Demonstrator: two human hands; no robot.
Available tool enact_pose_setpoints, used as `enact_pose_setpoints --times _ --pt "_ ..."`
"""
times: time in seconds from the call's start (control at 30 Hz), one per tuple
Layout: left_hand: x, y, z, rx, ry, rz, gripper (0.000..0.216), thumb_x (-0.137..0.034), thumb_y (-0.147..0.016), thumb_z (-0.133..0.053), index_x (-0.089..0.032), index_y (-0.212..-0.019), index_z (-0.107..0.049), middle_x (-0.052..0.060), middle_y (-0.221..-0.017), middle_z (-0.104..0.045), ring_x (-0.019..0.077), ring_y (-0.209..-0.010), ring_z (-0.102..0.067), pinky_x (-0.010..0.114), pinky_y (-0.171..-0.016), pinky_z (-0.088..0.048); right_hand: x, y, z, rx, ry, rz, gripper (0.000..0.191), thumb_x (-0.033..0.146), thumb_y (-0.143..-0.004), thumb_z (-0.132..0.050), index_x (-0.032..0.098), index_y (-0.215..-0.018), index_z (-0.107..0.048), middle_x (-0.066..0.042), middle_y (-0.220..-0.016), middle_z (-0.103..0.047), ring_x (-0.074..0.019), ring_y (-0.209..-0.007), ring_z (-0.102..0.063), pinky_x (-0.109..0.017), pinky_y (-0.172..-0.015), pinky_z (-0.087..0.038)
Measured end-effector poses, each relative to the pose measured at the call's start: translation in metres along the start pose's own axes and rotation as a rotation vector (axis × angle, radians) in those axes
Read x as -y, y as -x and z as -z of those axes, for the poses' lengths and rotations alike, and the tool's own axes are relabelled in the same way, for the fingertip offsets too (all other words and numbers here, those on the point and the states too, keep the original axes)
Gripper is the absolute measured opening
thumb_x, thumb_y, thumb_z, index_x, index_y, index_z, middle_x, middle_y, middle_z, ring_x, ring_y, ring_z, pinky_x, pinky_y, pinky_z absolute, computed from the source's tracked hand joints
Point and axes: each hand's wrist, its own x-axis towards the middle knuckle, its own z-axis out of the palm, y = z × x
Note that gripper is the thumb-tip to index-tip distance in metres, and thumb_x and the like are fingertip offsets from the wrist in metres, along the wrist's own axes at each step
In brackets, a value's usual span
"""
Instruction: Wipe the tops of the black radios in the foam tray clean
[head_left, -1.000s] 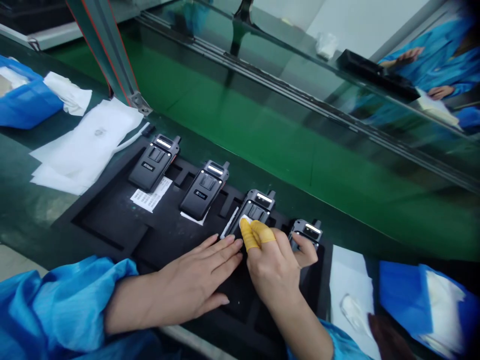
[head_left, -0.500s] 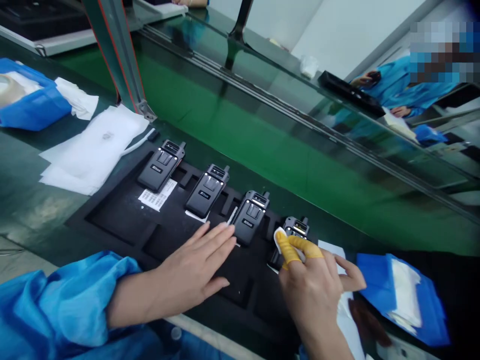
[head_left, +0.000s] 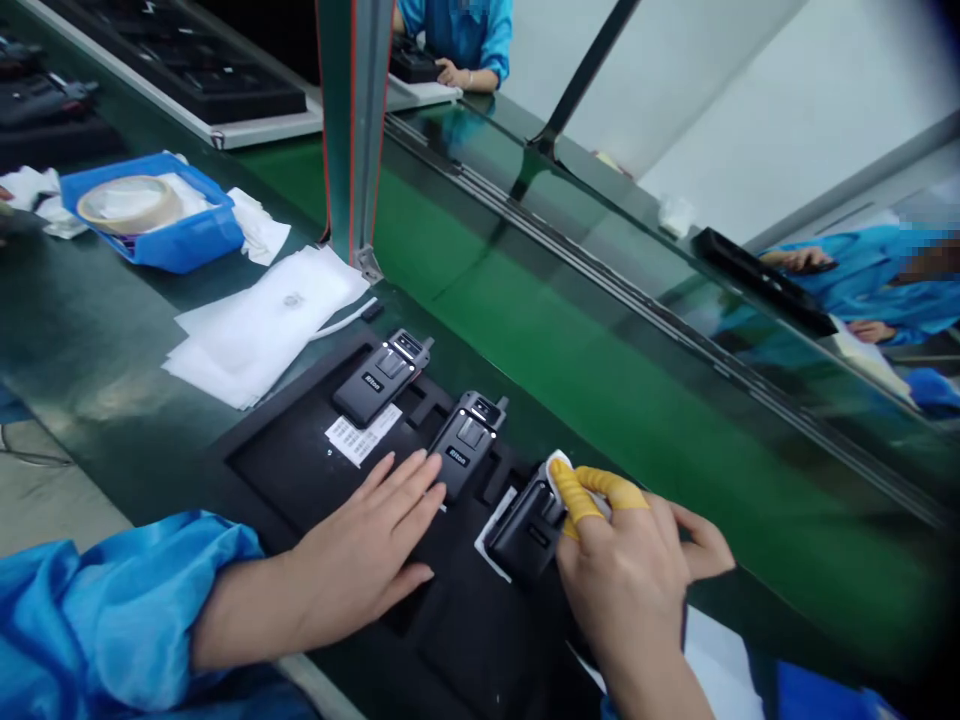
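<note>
Three black handheld radios [head_left: 465, 445] marked Riton lie back side up in a slanting row on a black foam tray [head_left: 292, 480]. My right hand [head_left: 626, 560], with yellow finger cots on two fingers, pinches a small white wiping cloth [head_left: 559, 460] against the top of the nearest radio [head_left: 525, 530]. That hand hides part of this radio and the tray beyond. My left hand [head_left: 382, 530] lies flat with fingers stretched out, fingertips at the lower edge of the middle radio. White barcode labels [head_left: 364, 435] lie under the farthest radio [head_left: 382, 378].
White sheets [head_left: 270, 320] and a blue bin [head_left: 180, 240] with a tape roll [head_left: 131, 205] sit at left. A metal post [head_left: 352, 130] and glass partition [head_left: 600, 270] run behind the tray. Co-workers in blue sleeves [head_left: 847, 270] sit beyond.
The view has turned left. My right hand with the cloth has moved left from the fourth radio to the third. My left hand has moved from the third radio to the second.
</note>
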Motion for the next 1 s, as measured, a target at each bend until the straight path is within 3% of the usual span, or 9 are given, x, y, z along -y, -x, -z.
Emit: enact_pose_setpoints --times 0.13,0.3,0.53,0.73,1.0 --pt "0.001 0.002 -0.005 0.018 0.033 -0.071 0.055 -0.026 -0.085 -0.055 -0.007 -0.134 -0.04 0.016 -0.143 -0.04 0.0276 -0.137 -0.028 0.049 -0.112 -0.024 0.024 -0.032 -0.024 0.016 -0.027 0.113 0.022 0.002 -0.071 -0.047 0.019 -0.06 -0.055 -0.002 -0.087 -0.062 -0.0155 -0.083 -0.048 -0.04 -0.089 -0.029" --pt "0.001 0.007 -0.014 0.013 0.047 -0.036 0.059 -0.027 -0.085 -0.055 -0.008 -0.137 -0.036 0.015 -0.146 -0.036 0.0265 -0.138 -0.027 0.046 -0.114 -0.02 0.038 -0.05 -0.046 0.029 -0.043 0.219 0.022 0.003 -0.078 -0.047 0.02 -0.073 -0.061 -0.001 -0.09 -0.065 -0.0143 -0.085 -0.05 -0.042 -0.095 -0.022" --pt "0.003 0.003 -0.01 0.0 0.054 -0.076 0.054 -0.027 -0.086 -0.052 -0.006 -0.134 -0.04 0.016 -0.144 -0.039 0.0252 -0.135 -0.032 0.042 -0.113 -0.024 0.034 -0.039 -0.042 0.052 -0.016 0.137 0.024 0.003 -0.079 -0.045 0.019 -0.069 -0.059 -0.001 -0.084 -0.064 -0.0142 -0.081 -0.051 -0.043 -0.093 -0.024" --pt "0.004 0.002 -0.004 0.011 0.029 -0.083 0.051 -0.025 -0.086 -0.051 -0.007 -0.133 -0.042 0.016 -0.141 -0.042 0.026 -0.133 -0.037 0.042 -0.111 -0.028 0.045 -0.046 -0.047 0.072 -0.063 0.185 0.025 0.003 -0.078 -0.044 0.019 -0.067 -0.059 -0.002 -0.086 -0.063 -0.015 -0.083 -0.05 -0.044 -0.094 -0.023" --pt "0.004 0.003 -0.002 -0.015 0.092 -0.076 0.054 -0.021 -0.085 -0.051 -0.005 -0.135 -0.036 0.017 -0.141 -0.043 0.0255 -0.133 -0.037 0.041 -0.11 -0.032 0.03 -0.035 -0.045 0.044 -0.119 0.145 0.027 0.004 -0.081 -0.042 0.023 -0.083 -0.061 0.002 -0.086 -0.064 -0.0122 -0.083 -0.052 -0.039 -0.092 -0.024"
